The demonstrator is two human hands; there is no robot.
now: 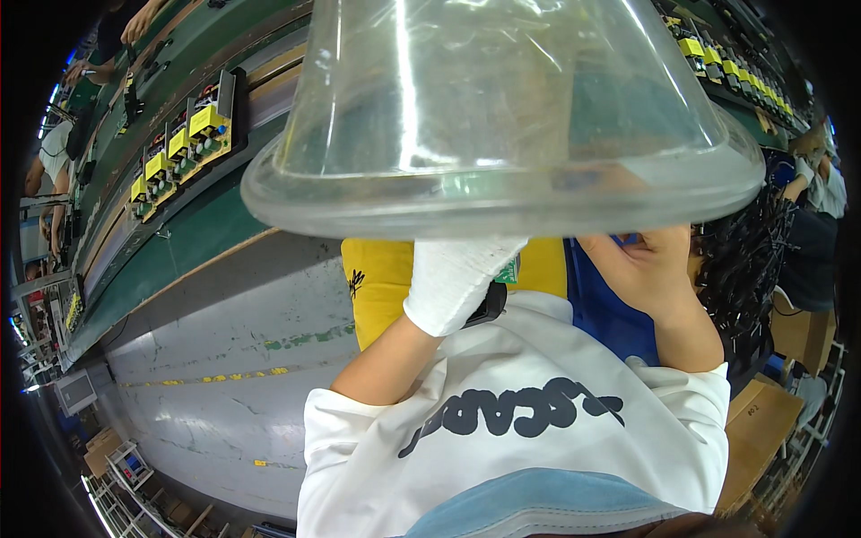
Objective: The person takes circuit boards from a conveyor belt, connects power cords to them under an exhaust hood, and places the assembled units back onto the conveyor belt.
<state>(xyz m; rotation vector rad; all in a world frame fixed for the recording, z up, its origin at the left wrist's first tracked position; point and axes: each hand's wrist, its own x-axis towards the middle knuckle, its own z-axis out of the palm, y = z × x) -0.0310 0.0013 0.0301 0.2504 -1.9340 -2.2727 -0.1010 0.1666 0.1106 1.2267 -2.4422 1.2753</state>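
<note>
A large clear plastic cover (502, 193), flared to a thick round rim, fills the upper middle close in front of me. My left hand (462, 278) wears a white glove and reaches up behind the rim, which hides its fingers. Right beside that wrist shows part of a green circuit board (508, 271). My right hand (641, 260) is bare, its fingers curled in toward the thumb behind the rim. Through the plastic the fingertips blur, so what they hold cannot be made out.
On the left, a green workbench (206, 233) carries a row of circuit boards with yellow parts (179, 143); a similar row (735, 72) stands far right. Black cables (740, 260) heap at my right, above a cardboard box (758, 430). Another person's hand (139, 22) shows upper left.
</note>
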